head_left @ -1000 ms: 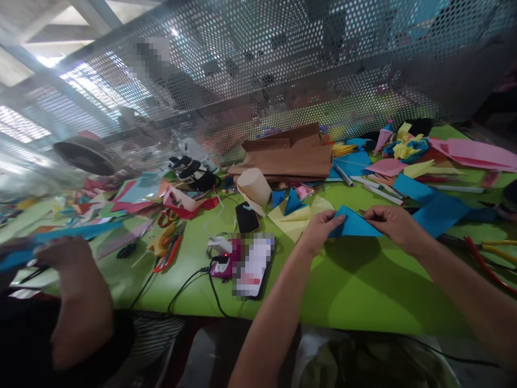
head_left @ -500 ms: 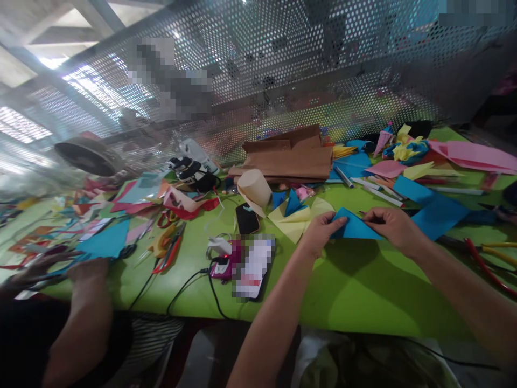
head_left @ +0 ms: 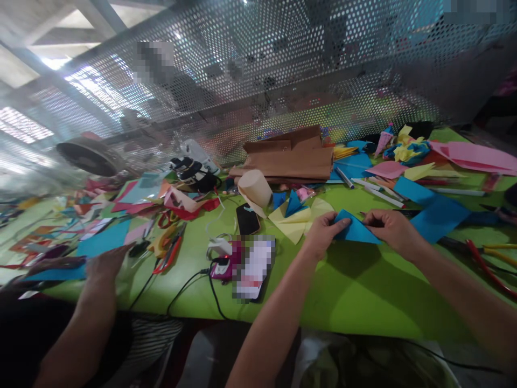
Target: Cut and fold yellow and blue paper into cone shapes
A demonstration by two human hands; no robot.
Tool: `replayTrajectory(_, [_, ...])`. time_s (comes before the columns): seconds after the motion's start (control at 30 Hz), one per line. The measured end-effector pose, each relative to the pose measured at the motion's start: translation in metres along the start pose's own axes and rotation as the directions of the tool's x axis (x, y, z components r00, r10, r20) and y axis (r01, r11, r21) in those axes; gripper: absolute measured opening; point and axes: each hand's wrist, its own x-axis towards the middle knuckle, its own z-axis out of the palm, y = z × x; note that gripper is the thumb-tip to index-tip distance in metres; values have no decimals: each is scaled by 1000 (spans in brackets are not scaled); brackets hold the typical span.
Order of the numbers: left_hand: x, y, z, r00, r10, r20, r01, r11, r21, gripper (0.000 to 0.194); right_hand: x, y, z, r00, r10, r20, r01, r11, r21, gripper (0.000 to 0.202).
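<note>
A folded piece of blue paper (head_left: 357, 230) is held above the green table, pinched at its left end by my left hand (head_left: 324, 233). At its upper right edge, the fingers of my right hand (head_left: 386, 226) are closed on the same paper. Behind my left hand lies yellow paper (head_left: 291, 222) with a small folded blue paper piece (head_left: 294, 203) on it. More blue paper (head_left: 438, 215) lies beyond my right hand, and several markers (head_left: 377, 188) are scattered behind the held piece.
Pliers with red handles (head_left: 484, 267) lie at the right. A phone (head_left: 255, 269) and a purple power strip (head_left: 228, 261) with cables sit left of my arm. On the far left, a co-worker's hands (head_left: 100, 264) handle blue paper. Brown sheets (head_left: 286, 161) lie at the back.
My hands stay on the blue paper, which has tilted slightly, its right end a little lower. The co-worker's near hand has shifted right, and their blue paper has moved.
</note>
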Motion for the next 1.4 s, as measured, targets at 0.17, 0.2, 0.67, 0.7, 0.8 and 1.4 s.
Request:
replayTrajectory(0.17, [2,-3,-1,994,48,-98,-47,999,17,52,1,1,-2,998,1,67,-4,999,53,39])
replayTrajectory(0.2, [2,-3,-2,990,69,-122,-65,997,37,51,2,1,-3,997,8,76,-13,998,62,40])
replayTrajectory(0.67, [7,-10,-4,966,187,-177,-159,974,163,43,2,7,-4,991,-111,-79,81,947,-309,46])
replayTrajectory(0.7, [7,-9,-4,968,186,-171,-160,975,153,43,3,8,-5,991,-111,-71,84,948,-308,47])
replayTrajectory(0.8, [6,-7,-4,970,193,-149,-170,974,152,42,3,7,-6,994,-107,-29,94,952,-290,47])
replayTrajectory(1.4, [1,1,-5,951,307,27,-276,811,517,31,4,14,-4,988,-149,-42,141,978,-153,42])
